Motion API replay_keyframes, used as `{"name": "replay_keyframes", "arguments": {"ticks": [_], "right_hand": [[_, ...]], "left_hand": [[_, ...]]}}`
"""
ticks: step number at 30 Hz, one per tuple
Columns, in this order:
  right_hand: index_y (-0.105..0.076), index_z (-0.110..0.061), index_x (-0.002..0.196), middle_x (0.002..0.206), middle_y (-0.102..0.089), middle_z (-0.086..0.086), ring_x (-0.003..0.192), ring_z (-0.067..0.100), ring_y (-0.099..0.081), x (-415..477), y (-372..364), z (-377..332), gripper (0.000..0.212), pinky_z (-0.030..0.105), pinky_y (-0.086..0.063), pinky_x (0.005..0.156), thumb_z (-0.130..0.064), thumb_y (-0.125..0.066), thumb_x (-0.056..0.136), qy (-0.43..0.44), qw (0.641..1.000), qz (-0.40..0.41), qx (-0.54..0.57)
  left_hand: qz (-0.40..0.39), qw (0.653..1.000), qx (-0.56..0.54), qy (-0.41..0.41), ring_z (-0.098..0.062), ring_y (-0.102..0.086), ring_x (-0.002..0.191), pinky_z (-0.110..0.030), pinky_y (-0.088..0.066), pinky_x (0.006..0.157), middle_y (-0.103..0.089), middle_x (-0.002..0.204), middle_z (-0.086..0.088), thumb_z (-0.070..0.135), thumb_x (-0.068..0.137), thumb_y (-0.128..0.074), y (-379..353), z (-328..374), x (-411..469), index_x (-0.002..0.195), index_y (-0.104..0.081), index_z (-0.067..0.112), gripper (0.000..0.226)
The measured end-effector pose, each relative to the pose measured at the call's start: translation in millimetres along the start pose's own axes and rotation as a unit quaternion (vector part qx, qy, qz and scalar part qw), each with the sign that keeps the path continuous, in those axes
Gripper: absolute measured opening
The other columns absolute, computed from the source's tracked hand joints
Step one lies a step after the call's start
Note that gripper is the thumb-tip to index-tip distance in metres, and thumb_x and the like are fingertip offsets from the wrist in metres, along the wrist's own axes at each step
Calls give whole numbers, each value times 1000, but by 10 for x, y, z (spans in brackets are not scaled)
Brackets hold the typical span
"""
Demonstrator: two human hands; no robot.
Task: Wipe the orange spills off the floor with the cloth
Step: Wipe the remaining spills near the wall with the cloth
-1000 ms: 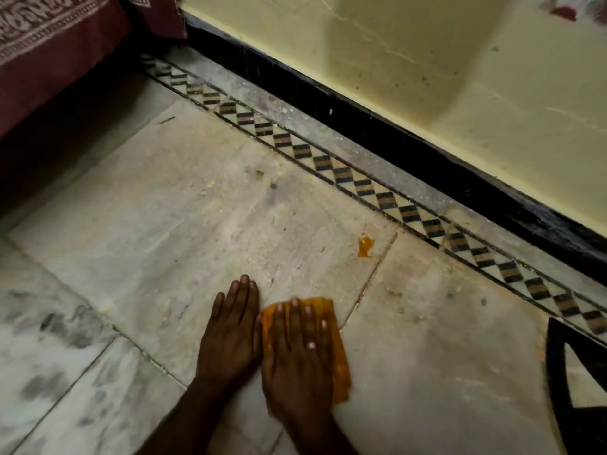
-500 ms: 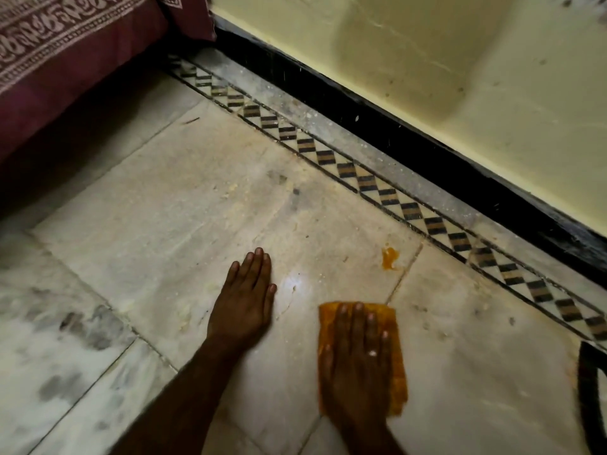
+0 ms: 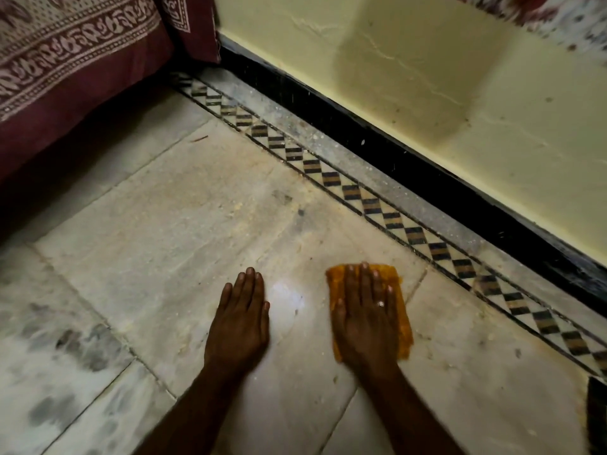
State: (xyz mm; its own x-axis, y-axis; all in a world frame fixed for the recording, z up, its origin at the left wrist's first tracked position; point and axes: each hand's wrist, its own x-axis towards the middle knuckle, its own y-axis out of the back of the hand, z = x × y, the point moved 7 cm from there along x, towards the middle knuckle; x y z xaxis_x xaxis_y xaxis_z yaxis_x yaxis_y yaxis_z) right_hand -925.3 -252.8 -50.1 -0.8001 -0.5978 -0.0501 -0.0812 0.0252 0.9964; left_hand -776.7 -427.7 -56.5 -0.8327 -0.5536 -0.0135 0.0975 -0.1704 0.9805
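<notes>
The cloth (image 3: 399, 290) is pressed flat on the floor (image 3: 184, 224) under the right hand (image 3: 366, 318), whose fingers are held straight and close together, and it lies near the patterned strip (image 3: 391, 215). The left hand (image 3: 239, 318) is laid flat on the bare floor just left of the cloth, fingers together, holding nothing. No orange spill can be seen now, so one may be hidden under the cloth; if the cloth is pushed too lightly, the spill could be smeared across the floor or left in the crack (image 3: 415, 287) beside it.
</notes>
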Motion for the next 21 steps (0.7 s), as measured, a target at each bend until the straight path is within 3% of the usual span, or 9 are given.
{"name": "replay_keyframes", "arguments": {"ticks": [2, 5, 9, 13, 17, 21], "right_hand": [[-20, -8, 160, 166, -18, 19, 153, 39, -21, -372, -10, -103, 67, 56, -18, 122, -42, -27, 103, -7, 1000, 13, 0], [-24, -8, 159, 166, -20, 19, 153, 41, -21, -512, -59, -547, 66, 59, -27, 119, -40, -31, 102, 57, 997, -21, 38], [-18, -17, 162, 169, -12, 14, 156, 35, -8, 196, -87, -1194, 67, 55, -10, 124, -45, -28, 103, 152, 986, -36, 56], [-26, -23, 161, 167, -23, 10, 155, 30, -19, 907, -9, -1388, 61, 54, -13, 125, -45, -27, 103, 182, 980, -48, 67], [-20, -25, 162, 169, -19, 7, 157, 27, -12, 1159, 91, -1031, 60, 51, -6, 127, -44, -24, 105, 135, 988, -41, 61], [4, -27, 162, 170, 4, 4, 157, 24, 6, 1103, 131, -315, 61, 45, 11, 125, -50, -11, 107, 19, 996, -56, 61]], "left_hand": [[3, 1000, -5, -5, -24, -26, 150, -35, -7, 123, -30, 161, -14, 33, 103, -28, 10, 30, -6, 155, -30, 5, 59], [4, 1000, -9, -11, -25, -26, 151, -38, -10, 123, -29, 162, -13, 32, 103, -28, -4, 43, -8, 155, -31, 4, 59], [3, 1000, 1, -13, -28, -28, 149, -44, -16, 122, -33, 160, -18, 29, 100, -30, -38, 10, 5, 150, -39, -1, 60], [7, 1000, 0, 1, -28, -29, 149, -42, -14, 124, -34, 159, -17, 32, 101, -29, -28, -15, 2, 150, -39, -1, 59], [6, 1000, 5, -1, -28, -29, 149, -39, -9, 125, -31, 160, -16, 33, 102, -28, -22, -20, 7, 152, -36, 0, 60], [5, 1000, 1, -5, -27, -27, 150, -39, -9, 125, -31, 160, -18, 32, 101, -30, -8, -20, 5, 152, -34, -1, 61]]}}
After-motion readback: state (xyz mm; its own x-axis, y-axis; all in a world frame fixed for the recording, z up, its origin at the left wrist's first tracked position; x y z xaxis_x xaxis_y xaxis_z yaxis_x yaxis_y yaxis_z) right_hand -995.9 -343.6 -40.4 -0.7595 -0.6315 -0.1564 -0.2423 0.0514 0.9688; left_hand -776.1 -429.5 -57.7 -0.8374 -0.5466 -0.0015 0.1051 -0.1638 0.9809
